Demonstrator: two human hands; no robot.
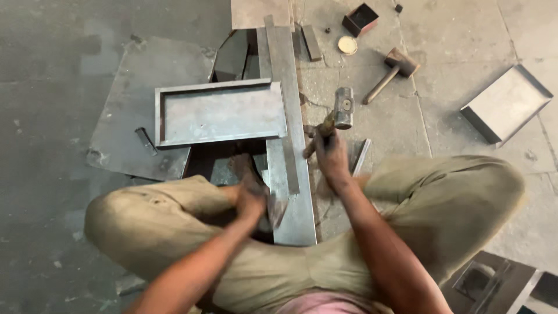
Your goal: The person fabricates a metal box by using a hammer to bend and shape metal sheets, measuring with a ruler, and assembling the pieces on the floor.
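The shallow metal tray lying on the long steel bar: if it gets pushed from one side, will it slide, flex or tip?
The shallow metal tray looks like folded sheet steel with low rims, so probably stiff. It overhangs the long steel bar to its left, so a push may pivot or rock it. Bare metal on metal likely slides easily, and the right hand holds the hammer, not the tray.

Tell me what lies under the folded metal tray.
The tray rests partly on a flat steel sheet at its left and the long steel bar at its right. Whatever lies under its middle is covered.
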